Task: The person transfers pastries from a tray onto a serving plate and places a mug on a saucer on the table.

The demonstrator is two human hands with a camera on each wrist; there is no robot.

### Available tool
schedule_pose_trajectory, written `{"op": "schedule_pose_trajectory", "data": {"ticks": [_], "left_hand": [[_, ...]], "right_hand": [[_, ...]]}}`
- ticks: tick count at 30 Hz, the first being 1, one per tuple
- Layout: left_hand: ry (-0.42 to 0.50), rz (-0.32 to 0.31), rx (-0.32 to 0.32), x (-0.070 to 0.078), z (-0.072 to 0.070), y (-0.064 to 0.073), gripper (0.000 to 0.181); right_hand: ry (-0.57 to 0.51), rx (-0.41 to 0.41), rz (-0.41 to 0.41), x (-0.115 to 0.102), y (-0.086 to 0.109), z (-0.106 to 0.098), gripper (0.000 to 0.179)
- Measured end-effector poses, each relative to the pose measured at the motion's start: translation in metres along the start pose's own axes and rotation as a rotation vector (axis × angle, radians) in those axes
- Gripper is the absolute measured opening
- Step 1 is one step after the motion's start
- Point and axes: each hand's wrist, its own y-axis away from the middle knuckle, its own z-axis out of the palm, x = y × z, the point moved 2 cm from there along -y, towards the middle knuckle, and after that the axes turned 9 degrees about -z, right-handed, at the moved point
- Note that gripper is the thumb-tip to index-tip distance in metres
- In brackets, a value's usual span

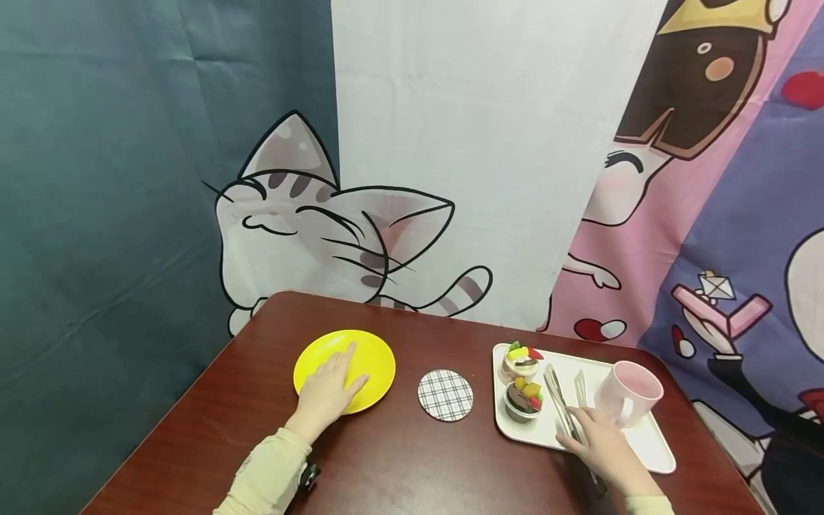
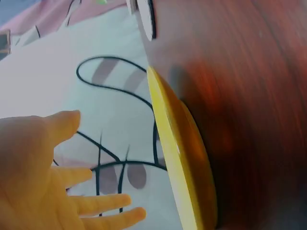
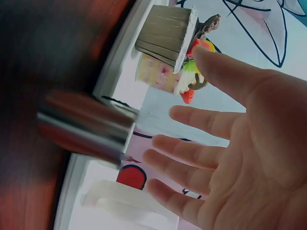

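Observation:
My left hand is over the yellow plate, fingers extended; the left wrist view shows straight fingers beside the plate's rim. On the right, my right hand hovers at the near edge of a white tray, above a pair of metal tongs whose bent end juts past the tray. In the right wrist view its spread fingers hold nothing, apart from the tongs. Two dessert cups stand on the tray's left: a chocolate one and a cream one with fruit.
A pink mug stands at the tray's right, close to my right hand. A round checked coaster lies between plate and tray on the brown table. Behind the table hangs a printed curtain with cartoon figures.

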Motion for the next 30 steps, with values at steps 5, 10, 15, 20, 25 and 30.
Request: {"op": "schedule_pose_trajectory", "data": {"ticks": [5, 10, 15, 20, 25, 30], "left_hand": [[0.006, -0.078, -0.026, -0.015, -0.003, -0.008, 0.072], [0.057, -0.170, -0.075, -0.027, -0.014, -0.015, 0.075], [0.130, -0.244, -0.124, -0.041, -0.023, -0.021, 0.074], [0.175, -0.282, -0.151, -0.051, -0.028, -0.024, 0.073], [0.190, -0.316, -0.177, -0.063, -0.027, -0.027, 0.076], [0.190, -0.336, -0.233, -0.076, -0.023, -0.029, 0.078]], "right_hand": [[-0.037, -0.085, 0.026, 0.002, 0.002, 0.006, 0.050], [-0.028, -0.068, -0.003, 0.002, 0.004, 0.011, 0.043], [-0.033, -0.060, 0.014, 0.005, 0.005, 0.016, 0.045], [-0.047, 0.047, 0.032, 0.008, 0.007, 0.016, 0.054], [-0.046, 0.088, 0.073, 0.012, 0.011, 0.017, 0.067], [-0.050, 0.020, 0.110, 0.017, 0.015, 0.020, 0.068]]}}
